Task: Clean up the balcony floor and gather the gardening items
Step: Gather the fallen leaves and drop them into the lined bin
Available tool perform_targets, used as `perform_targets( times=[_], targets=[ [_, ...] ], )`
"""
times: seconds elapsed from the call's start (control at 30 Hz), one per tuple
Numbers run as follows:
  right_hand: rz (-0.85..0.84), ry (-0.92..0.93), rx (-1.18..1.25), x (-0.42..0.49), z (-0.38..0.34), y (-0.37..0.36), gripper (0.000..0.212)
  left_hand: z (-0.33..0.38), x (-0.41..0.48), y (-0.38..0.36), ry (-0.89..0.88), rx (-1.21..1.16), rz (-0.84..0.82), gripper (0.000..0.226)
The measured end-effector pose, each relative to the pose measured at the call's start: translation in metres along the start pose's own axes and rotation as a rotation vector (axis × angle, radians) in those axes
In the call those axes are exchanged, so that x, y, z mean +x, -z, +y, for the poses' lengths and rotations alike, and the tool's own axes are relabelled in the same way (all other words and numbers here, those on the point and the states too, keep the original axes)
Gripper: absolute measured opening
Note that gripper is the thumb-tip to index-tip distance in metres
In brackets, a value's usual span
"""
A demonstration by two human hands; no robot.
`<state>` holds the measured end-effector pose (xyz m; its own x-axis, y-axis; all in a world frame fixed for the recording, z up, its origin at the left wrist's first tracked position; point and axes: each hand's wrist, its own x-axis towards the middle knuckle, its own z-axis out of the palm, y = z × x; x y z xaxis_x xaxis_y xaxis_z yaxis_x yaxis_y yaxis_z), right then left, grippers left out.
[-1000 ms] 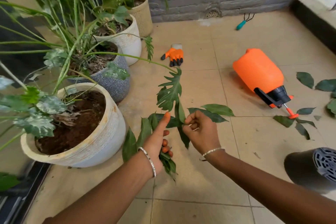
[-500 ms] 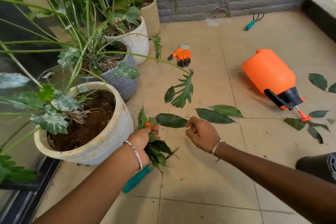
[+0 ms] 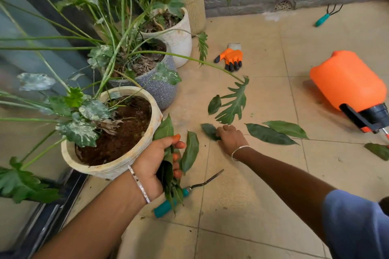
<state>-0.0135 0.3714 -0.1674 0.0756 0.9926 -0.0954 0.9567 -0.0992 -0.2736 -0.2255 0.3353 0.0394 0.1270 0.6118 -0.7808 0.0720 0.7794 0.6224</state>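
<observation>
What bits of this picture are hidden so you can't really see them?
All in the head view:
- Teal-handled tool: its middle is covered by the bunch of leaves in the left hand.
- Dark leaf under the right hand: the fingers cover part of it, so the grip is unclear.
- Orange sprayer: nozzle tip cut off by the right edge.
- Leaf at the right edge: cut off too.

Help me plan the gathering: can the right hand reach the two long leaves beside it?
Probably yes: the long leaves lie flat on bare tile beside the right hand, nothing between.
</observation>
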Motion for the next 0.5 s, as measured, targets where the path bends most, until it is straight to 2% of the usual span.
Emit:
perform_targets(
  times=[0.1, 0.17, 0.23, 0.33, 0.43, 0.5],
  targets=[
    [0.006, -0.064, 0.144, -0.008, 0.002, 0.004, 0.012, 0.006, -0.009, 0.007, -0.019, -0.021, -0.029, 0.029],
    [0.027, -0.163, 0.284, -0.017, 0.0, 0.01, 0.015, 0.012, -0.016, 0.014, -0.043, -0.023, -0.05, 0.028],
    [0.114, -0.313, 0.494, -0.027, -0.008, 0.022, 0.018, 0.016, -0.019, 0.018, -0.079, -0.023, -0.041, 0.029],
    [0.199, -0.431, 0.879, -0.047, -0.035, 0.05, 0.008, 0.016, -0.019, 0.014, -0.099, -0.008, -0.007, 0.031],
    [0.038, -0.337, 1.309, -0.077, -0.076, 0.079, 0.013, 0.007, -0.017, -0.003, -0.067, -0.008, -0.004, 0.037],
    [-0.028, -0.193, 1.427, -0.094, -0.099, 0.095, 0.016, 0.001, -0.016, -0.015, -0.056, -0.057, -0.031, 0.045]
  ],
)
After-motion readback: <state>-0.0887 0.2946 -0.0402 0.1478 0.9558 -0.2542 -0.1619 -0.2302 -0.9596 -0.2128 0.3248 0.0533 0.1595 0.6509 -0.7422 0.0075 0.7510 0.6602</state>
